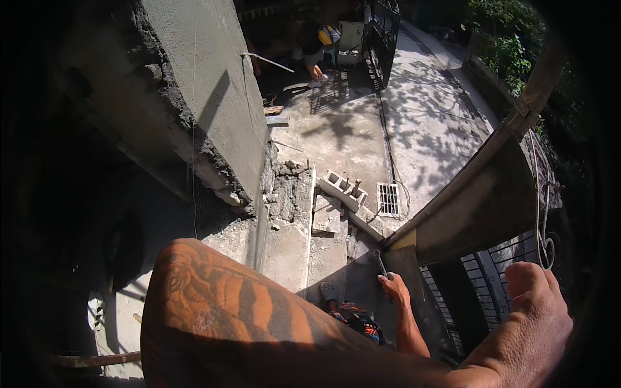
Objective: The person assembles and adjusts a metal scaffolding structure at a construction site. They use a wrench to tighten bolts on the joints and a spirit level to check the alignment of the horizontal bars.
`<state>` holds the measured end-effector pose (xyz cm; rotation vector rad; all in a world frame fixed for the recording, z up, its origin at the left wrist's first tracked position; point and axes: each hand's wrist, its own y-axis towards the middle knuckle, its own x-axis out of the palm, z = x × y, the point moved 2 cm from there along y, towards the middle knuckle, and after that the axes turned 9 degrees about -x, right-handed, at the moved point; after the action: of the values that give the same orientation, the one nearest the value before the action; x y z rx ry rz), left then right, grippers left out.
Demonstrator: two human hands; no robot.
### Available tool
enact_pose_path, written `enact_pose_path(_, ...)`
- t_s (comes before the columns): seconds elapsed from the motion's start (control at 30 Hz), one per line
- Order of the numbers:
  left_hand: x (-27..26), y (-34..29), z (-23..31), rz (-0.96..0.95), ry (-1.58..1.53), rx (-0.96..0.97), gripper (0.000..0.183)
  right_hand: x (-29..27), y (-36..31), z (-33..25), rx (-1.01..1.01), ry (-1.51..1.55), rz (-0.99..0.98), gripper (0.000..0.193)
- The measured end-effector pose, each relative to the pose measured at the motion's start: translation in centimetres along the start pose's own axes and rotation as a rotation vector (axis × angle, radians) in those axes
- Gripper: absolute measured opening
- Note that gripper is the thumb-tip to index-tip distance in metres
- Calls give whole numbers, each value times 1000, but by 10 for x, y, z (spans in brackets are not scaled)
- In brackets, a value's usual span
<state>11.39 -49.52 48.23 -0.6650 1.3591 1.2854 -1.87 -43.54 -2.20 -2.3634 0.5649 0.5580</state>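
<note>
Over at the far left, low down, I see a brown rod (97, 359) running up to the edge of the person's tattooed left arm (239, 297), which crosses close in front, half in sun and half in shade. Above it stands a grey concrete wall (217, 84), its lower edge broken and rough, with a thin bar (268, 61) jutting from its side. Farther off, a co-worker (315, 55) bends low in the shade, one hand down near the ground. Nearer, a shoe (328, 291) and patterned shorts (362, 321) show past the arm, and a hollow block (343, 186) lies on the ground beyond them. Then comes the right hand (392, 286), fingers wrapped around a metal wrench (381, 262) — its ring end sticks up past the fist, toward the broken ground. Beyond that, a drain grate (389, 199) is set beside the sunlit paving, and a long post (498, 139) slants up to the right. Last, at the far right, is the left hand (530, 317), large and near, its fingers curled in — I cannot tell whether it grasps anything. Loose wires (542, 194) hang just behind it.
</note>
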Motion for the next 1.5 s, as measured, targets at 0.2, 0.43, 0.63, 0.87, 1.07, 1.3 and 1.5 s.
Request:
enact_pose_path(0.2,-3,-9,4,-2,-15,14,25,-27,-13,38,122,20,38,41)
enact_pose_path(0.43,-18,-23,4,4,-38,-3,27,-24,5,35,97,-64,3,41)
enact_pose_path(0.63,-30,-53,-5,28,-118,-101,29,-19,9,28,36,-139,-8,41)
enact_pose_path(0.87,26,-162,-94,-325,-158,-706,30,-22,-6,41,96,-138,18,45)
enact_pose_path(1.07,34,-134,-86,-101,193,-496,30,-26,-12,55,261,-300,-15,48)
enact_pose_path(1.3,-8,-70,-36,182,405,11,24,-89,-36,93,366,-388,-1,42)
enact_pose_path(1.5,-20,-66,-45,88,388,46,22,-200,-75,194,539,-436,174,40)
